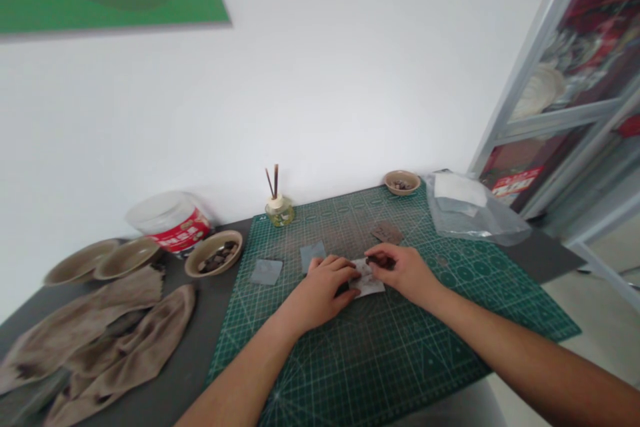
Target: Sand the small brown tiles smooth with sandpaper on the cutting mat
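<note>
My left hand (327,287) rests at the left side of a small white sheet (371,285) with grey smudges. Its curled fingers and thumb hold that sheet down on the green cutting mat (395,353). Above the sheet's right part, my right hand (405,271) pinches a small dark piece (373,259), mostly hidden by the fingers. Whether the piece touches the sheet I cannot tell. Two grey square sheets (267,271) lie left of my hands, one partly behind the left hand. A brown square sheet (387,232) is beyond the right hand.
A bowl of dark pieces (214,253) stands left, near stacked bowls (83,261), a plastic tub (173,221) and crumpled brown cloth (125,360). At the back are a reed diffuser (279,209) and a small bowl (402,182). A clear plastic bag (470,210) lies right.
</note>
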The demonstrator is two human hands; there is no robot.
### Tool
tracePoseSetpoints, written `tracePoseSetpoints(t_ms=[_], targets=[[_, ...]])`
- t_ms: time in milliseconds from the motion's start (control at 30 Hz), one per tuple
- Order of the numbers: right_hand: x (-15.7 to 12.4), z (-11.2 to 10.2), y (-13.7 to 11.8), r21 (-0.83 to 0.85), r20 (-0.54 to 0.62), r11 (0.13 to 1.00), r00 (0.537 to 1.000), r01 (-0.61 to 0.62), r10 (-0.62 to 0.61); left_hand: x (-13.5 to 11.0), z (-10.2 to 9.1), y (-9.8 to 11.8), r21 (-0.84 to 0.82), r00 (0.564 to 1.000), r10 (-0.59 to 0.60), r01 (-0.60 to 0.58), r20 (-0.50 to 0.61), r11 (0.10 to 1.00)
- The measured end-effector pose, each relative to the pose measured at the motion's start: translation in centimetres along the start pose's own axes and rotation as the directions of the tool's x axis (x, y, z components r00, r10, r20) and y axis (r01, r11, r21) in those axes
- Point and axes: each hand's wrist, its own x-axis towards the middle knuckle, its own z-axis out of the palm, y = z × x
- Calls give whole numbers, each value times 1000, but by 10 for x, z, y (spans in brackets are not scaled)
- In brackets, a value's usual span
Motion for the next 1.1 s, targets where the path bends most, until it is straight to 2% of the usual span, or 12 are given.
tracePoseSetpoints(t_ms=[133, 233, 333, 433, 500, 700, 867, 1000, 1100], targets=[[-1, -1, 6, 62, 6, 998, 1000, -16, 16, 0, 0, -1, -13, 1000, 3, -2, 12, 1000], [-4, 3, 5, -43, 71, 990, 989, 134, -131, -1, 2, -3, -17, 1000, -5, 5, 7, 1000], [-8, 7, 3, -191, 168, 931, 944, 313, -283, -2, 4, -3, -5, 1000, -27, 27, -13, 1000], [-13, 8, 3, -300, 248, 862, 906, 407, -342, -2, 6, -3, 11, 999, -34, 34, -4, 999], [-15, 6, 4, -338, 259, 845, 904, 414, -339, -2, 6, -2, 31, 999, -33, 33, -1, 999], [-12, 6, 3, -378, 190, 863, 941, 334, -280, -1, 6, 2, 111, 999, -47, 46, 6, 993], [-11, 6, -1, -343, 288, 853, 908, 393, -303, -1, 6, 4, 134, 998, -67, 64, 19, 989], [-8, 5, 0, -353, 274, 854, 915, 382, -297, -1, 7, 3, 141, 997, -72, 69, 21, 988], [-7, 7, 0, -325, 294, 846, 896, 422, -334, -1, 7, 2, 132, 996, -83, 79, 21, 988]])
